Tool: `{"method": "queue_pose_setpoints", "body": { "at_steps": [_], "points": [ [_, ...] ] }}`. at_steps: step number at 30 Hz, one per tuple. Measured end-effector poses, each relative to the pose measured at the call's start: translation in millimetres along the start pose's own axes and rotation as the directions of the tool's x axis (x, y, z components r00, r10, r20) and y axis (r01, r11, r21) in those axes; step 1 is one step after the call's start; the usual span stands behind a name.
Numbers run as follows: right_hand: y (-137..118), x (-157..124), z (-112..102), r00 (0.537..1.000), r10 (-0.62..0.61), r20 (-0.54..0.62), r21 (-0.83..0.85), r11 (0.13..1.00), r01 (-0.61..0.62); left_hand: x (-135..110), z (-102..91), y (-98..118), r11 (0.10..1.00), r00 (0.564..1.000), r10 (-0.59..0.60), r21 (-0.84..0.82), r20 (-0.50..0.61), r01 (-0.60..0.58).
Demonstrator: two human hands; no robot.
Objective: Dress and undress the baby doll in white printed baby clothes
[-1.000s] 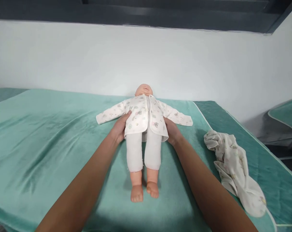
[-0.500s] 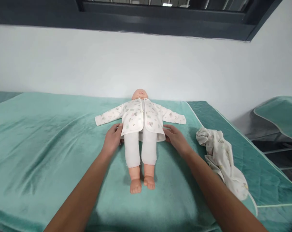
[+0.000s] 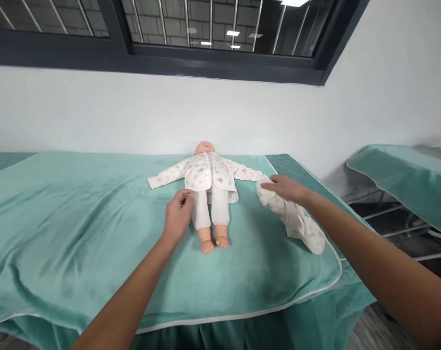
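Doll jacket printed; no legible writing.

A: How many dolls lie on the bed?
B: 1 doll, flat on its back, with 2 bare feet showing.

A: And pieces of clothing?
B: 3. The doll wears 1 printed jacket and 1 pair of white trousers; 1 loose printed garment lies to its right.

A: Hands?
B: 2, both the person's own: 1 left hand and 1 right hand.

A: Blankets?
B: 2 teal blankets: 1 large blanket under the doll, and 1 other blanket on the next bed to the right.

A: Windows?
B: 1 dark-framed window above the wall.
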State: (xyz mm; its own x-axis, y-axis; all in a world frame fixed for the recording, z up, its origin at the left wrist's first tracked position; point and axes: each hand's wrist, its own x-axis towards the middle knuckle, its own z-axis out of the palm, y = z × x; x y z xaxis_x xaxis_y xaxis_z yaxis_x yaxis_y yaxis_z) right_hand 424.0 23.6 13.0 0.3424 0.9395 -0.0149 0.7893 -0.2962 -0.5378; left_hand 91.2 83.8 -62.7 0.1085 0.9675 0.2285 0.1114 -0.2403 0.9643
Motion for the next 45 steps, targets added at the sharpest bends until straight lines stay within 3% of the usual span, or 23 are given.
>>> {"method": "queue_pose_setpoints", "body": {
  "at_steps": [2,5,7,10,13,16,20,24,26,29,31,35,39,40,43,45],
  "points": [
    [-43.5,-13.7,9.6,0.996,-0.083,0.009,0.322,0.944,0.076,-12.0,9.6,24.3,0.994,0.980,0.001,-0.107,0.201,0.021],
    [-104.1,-33.2,23.3,0.942,-0.318,0.109,0.735,0.664,0.139,-22.9,16.0,58.1,0.965,0.911,0.069,-0.258,0.407,0.043],
    [-133.7,-42.4,29.1,0.905,-0.417,0.088,0.857,0.495,0.145,-23.3,11.8,74.6,0.953,0.913,0.106,-0.303,0.393,0.020],
    [-161.0,-49.4,31.5,0.887,-0.461,0.036,0.903,0.394,0.168,-17.1,-5.8,90.6,0.940,0.953,0.143,-0.337,0.266,-0.047],
    [-176.2,-52.5,27.2,0.874,-0.483,-0.039,0.879,0.400,0.260,-11.0,-29.7,104.4,0.913,0.967,0.200,-0.389,0.160,-0.125],
    [-188.6,-56.9,16.5,0.843,-0.524,-0.122,0.824,0.420,0.380,-8.1,-52.2,124.3,0.891,0.960,0.247,-0.421,0.135,-0.170],
    [-205.8,-65.1,-6.1,0.737,-0.660,-0.147,0.717,0.442,0.539,-2.4,-75.4,159.3,0.907,0.938,0.269,-0.384,0.217,-0.171],
    [-221.2,-73.3,-31.7,0.636,-0.758,-0.147,0.554,0.470,0.688,9.1,-94.0,189.1,0.899,0.884,0.373,-0.343,0.281,-0.270],
    [-227.2,-79.4,-42.8,0.598,-0.775,-0.204,0.484,0.451,0.750,15.8,-101.6,198.3,0.883,0.869,0.407,-0.364,0.280,-0.296],
    [-233.5,-90.8,-51.9,0.556,-0.789,-0.262,0.492,0.386,0.780,24.9,-108.9,203.7,0.877,0.885,0.395,-0.390,0.249,-0.281],
    [-235.6,-96.3,-51.0,0.561,-0.788,-0.253,0.559,0.354,0.750,29.0,-111.2,203.2,0.876,0.895,0.378,-0.404,0.236,-0.263],
    [-235.2,-94.1,-36.3,0.638,-0.738,-0.220,0.670,0.361,0.649,28.8,-115.5,201.2,0.879,0.892,0.367,-0.412,0.263,-0.240],
    [-231.7,-82.4,-23.8,0.702,-0.668,-0.249,0.699,0.378,0.607,19.4,-118.7,203.6,0.948,0.827,0.289,-0.267,0.483,-0.174],
    [-230.7,-80.6,-22.9,0.711,-0.659,-0.245,0.695,0.392,0.603,16.7,-117.6,204.1,0.963,0.828,0.245,-0.226,0.505,-0.148],
    [-228.8,-81.3,-23.3,0.721,-0.666,-0.194,0.658,0.456,0.599,10.6,-108.4,203.7,0.975,0.902,0.158,-0.208,0.401,-0.078],
    [-229.1,-86.2,-23.5,0.700,-0.702,-0.127,0.629,0.489,0.604,8.4,-99.9,202.2,0.965,0.929,0.168,-0.247,0.330,-0.087]
  ]
}}
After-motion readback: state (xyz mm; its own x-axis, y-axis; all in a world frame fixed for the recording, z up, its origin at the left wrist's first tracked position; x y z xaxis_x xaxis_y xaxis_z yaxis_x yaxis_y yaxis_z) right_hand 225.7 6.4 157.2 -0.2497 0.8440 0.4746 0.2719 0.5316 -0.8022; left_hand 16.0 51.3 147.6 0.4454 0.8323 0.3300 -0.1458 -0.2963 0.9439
